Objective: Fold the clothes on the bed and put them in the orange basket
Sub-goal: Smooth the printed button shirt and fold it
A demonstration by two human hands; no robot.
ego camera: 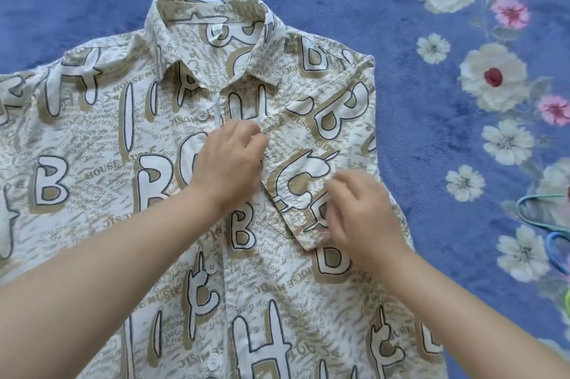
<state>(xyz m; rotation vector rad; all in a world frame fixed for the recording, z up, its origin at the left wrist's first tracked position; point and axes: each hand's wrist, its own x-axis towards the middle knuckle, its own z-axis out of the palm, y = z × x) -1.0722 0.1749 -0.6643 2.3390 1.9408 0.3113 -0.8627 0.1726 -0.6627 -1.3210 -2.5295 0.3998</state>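
On shirt (172,162): "HOUSE", "MUSIC" print.

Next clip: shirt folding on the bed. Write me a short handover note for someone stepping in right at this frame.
Left hand: fingers curled, pinching the folded-in sleeve at mid-chest.
Right hand: fingers curled on the sleeve's cuff end; blurred, so the grip is uncertain.
Shirt: front up, buttoned, flat on the blue floral bedspread.
Done: one sleeve folded across the chest.
Left: the other sleeve, still spread out; body folds; move to basket, which is out of view.
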